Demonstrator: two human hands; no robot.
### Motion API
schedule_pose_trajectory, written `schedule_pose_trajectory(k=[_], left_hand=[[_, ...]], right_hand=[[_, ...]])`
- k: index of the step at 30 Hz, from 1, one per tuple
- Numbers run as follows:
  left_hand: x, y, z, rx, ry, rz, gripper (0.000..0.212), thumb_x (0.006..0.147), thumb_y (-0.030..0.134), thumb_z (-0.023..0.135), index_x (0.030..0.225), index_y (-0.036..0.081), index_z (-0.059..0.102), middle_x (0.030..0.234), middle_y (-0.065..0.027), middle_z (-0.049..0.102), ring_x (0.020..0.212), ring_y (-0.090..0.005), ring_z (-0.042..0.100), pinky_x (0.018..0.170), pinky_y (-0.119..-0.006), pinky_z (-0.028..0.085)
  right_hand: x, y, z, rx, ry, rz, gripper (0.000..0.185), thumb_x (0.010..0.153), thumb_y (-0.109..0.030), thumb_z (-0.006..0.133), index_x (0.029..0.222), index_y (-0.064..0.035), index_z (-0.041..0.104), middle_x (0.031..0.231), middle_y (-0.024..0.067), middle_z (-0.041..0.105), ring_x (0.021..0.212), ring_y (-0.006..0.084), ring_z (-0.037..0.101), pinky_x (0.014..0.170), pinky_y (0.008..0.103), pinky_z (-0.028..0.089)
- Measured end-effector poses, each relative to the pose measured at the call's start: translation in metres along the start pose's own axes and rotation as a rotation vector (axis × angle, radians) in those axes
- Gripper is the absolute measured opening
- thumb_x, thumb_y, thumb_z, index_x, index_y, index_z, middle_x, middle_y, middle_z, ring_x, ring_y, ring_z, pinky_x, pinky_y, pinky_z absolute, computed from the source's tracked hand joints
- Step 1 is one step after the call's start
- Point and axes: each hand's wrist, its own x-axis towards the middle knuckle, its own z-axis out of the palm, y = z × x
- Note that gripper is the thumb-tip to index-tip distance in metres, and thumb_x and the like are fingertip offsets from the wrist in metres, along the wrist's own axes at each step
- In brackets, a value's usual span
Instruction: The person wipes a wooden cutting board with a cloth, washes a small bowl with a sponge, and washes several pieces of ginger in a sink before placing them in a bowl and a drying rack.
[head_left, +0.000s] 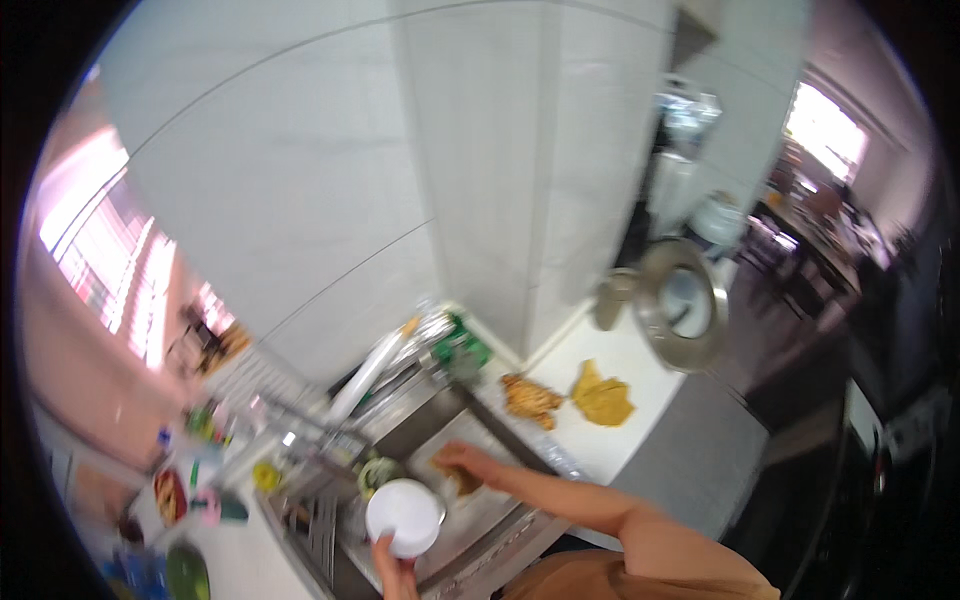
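Observation:
My left hand (393, 567) holds a white bowl (405, 516) by its near edge, over the stainless steel sink (491, 551). Farther right, my right hand (471, 459) grips a yellowish-brown cloth (466, 484) above the right part of the sink; blur hides its exact shape. A pale green, round thing (377, 474), too blurred to name, lies in the sink just beyond the bowl. Metal rack bars (324, 532) cross the left part of the sink, and the faucet (341, 444) stands at its back edge.
On the white counter right of the sink lie a yellow cloth (602, 394) and an orange-brown patterned cloth (529, 400). Beyond them is a wide metal basin (651, 322). A green bag (461, 349) sits in the corner. A green oblong thing (187, 571) rests on the left counter.

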Motion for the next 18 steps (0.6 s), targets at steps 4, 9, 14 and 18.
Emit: schedule_pose_trajectory(k=[4,9,14,18], left_hand=[[-0.004,-0.004,0.005,0.020,0.197,-0.011,0.052,0.080,0.015,0.055,0.131,0.012,0.046,0.103,-0.0071,0.062,0.078,-0.0193,0.065,0.044,-0.027,0.050],[-0.016,-0.002,0.009,0.034,0.191,0.014,0.049,0.082,0.012,0.049,0.131,0.010,0.044,0.098,-0.0066,0.061,0.066,-0.0141,0.061,0.036,-0.022,0.042],[-0.014,-0.004,0.016,-0.051,0.252,0.045,0.048,0.083,0.012,0.048,0.131,0.011,0.043,0.096,-0.0075,0.060,0.065,-0.0139,0.059,0.036,-0.023,0.042],[-0.010,0.001,0.022,-0.039,0.146,0.030,0.052,0.084,0.012,0.047,0.135,0.012,0.039,0.108,-0.0094,0.057,0.077,-0.0182,0.063,0.044,-0.026,0.050]], right_hand=[[0.033,-0.041,0.047,-0.435,-0.053,-0.246,0.027,0.083,-0.034,0.071,0.091,-0.0088,0.065,0.074,0.0009,0.064,0.063,0.0094,0.056,0.056,0.0278,0.046],[0.077,-0.044,0.100,-0.746,-0.088,-0.485,0.027,0.083,-0.034,0.069,0.103,-0.0152,0.066,0.074,0.0049,0.067,0.061,0.0143,0.062,0.054,0.0316,0.049],[0.099,-0.033,0.126,-1.092,-0.192,-0.614,0.028,0.085,-0.041,0.060,0.106,-0.0240,0.068,0.086,0.0115,0.068,0.081,0.0325,0.065,0.069,0.0419,0.050],[0.113,-0.031,0.125,-1.134,-0.307,-0.657,0.026,0.086,-0.039,0.062,0.098,-0.0180,0.070,0.090,0.0079,0.069,0.083,0.0284,0.066,0.072,0.0371,0.051]])
